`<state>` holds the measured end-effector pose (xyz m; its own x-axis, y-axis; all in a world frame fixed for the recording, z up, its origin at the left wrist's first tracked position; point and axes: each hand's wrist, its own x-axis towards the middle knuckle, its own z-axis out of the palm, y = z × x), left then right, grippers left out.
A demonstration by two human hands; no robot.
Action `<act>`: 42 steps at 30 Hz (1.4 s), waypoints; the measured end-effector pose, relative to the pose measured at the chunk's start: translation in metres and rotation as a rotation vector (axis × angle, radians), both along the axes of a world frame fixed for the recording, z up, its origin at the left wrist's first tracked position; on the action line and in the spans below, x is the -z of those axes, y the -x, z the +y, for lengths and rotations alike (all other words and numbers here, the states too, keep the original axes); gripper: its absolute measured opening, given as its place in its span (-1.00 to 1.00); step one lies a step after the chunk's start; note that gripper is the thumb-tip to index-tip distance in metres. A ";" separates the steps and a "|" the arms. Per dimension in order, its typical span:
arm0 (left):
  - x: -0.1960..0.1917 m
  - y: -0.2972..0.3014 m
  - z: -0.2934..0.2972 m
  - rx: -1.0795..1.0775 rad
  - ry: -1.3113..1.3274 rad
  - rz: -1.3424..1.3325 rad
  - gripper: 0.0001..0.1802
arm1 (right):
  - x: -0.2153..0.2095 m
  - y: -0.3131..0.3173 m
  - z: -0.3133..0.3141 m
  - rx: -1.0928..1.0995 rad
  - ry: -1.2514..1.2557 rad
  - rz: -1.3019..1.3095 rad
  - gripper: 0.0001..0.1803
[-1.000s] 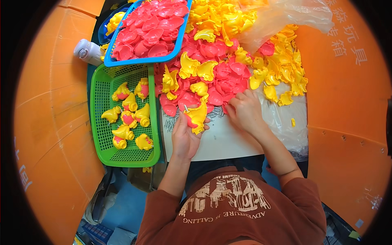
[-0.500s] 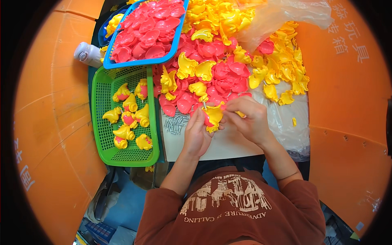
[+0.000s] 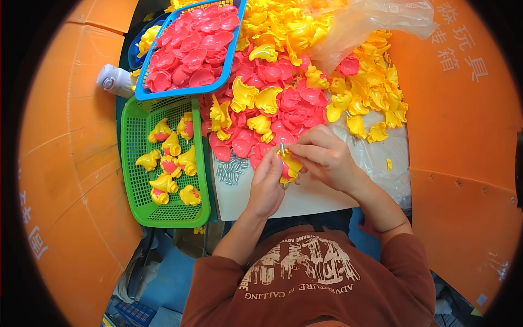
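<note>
My left hand (image 3: 267, 188) is closed round a yellow-and-pink plastic toy part (image 3: 291, 168), thumb along its left side. A short silver metal pin (image 3: 283, 148) stands up from the part's top edge. My right hand (image 3: 328, 158) has its fingertips pressed together against the part's upper right side, close to the pin; those fingers hide some of the part. Just left of my left hand lies a small heap of silver pins (image 3: 231, 170). Beyond both hands spreads a pile of pink shell pieces (image 3: 289, 109), with several loose yellow shells (image 3: 260, 125) on it.
A green basket (image 3: 204, 191) on the left holds several yellow-and-pink toy parts. Partly over it sits a blue-rimmed basket (image 3: 229, 71) of pink shells. Yellow pieces (image 3: 376, 98) and clear plastic film (image 3: 376, 161) lie to the right. A white bottle (image 3: 114, 80) stands far left; orange panels (image 3: 457, 163) flank the table.
The toy part has turned and come slightly lower and to the right in my left hand. My right fingers have moved left, from its right edge toward the pin.
</note>
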<state>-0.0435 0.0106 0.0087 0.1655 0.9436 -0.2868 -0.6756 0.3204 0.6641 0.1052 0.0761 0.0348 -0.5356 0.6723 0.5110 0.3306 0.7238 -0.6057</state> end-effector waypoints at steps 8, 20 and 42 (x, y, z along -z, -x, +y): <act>0.003 0.004 0.000 -0.021 0.030 -0.106 -0.56 | 0.008 0.001 0.001 -0.036 -0.095 0.019 -0.73; 0.017 0.026 0.007 -0.115 -0.014 -0.122 -0.55 | 0.023 0.031 0.019 -0.038 0.684 0.201 -0.72; 0.000 -0.003 0.032 -0.185 -0.134 -0.363 -0.50 | 0.010 0.006 -0.015 0.261 -0.109 0.199 -0.65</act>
<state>-0.0406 0.0423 0.0088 0.0574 0.9919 -0.1135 -0.9113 0.0985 0.3998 0.0992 0.0609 0.0247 -0.2355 0.7094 0.6643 0.3961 0.6943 -0.6009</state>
